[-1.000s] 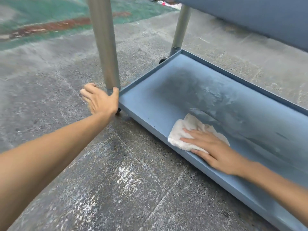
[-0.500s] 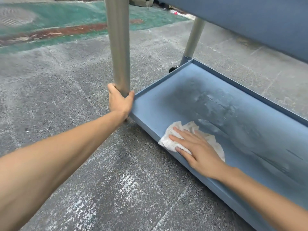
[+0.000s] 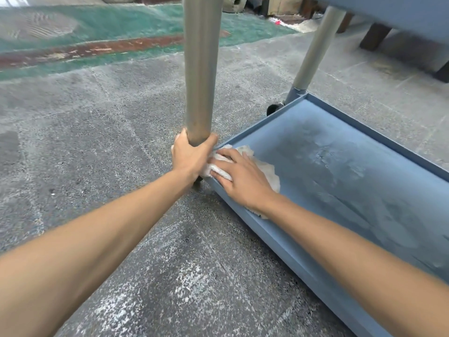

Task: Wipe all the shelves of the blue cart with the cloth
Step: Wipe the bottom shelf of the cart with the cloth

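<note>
1. Where the near cart post (image 3: 200, 69) meets the shelf corner, the left hand (image 3: 190, 158) is wrapped tight around its base.
2. Just beside it, the right hand (image 3: 244, 180) lies flat, fingers spread, pressing the white cloth (image 3: 266, 170) into the bottom shelf's (image 3: 352, 181) near-left corner.
3. Further right, the shelf floor shows dusty streaks.

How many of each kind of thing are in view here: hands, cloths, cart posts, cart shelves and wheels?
Hands: 2, the left hand gripping a post and the right hand flat on the cloth
Cloths: 1, the white cloth
Cart posts: 2, the near post and the far post
Cart shelves: 2, the bottom shelf and the upper shelf
Wheels: 1, a far wheel
Total: 8
</note>
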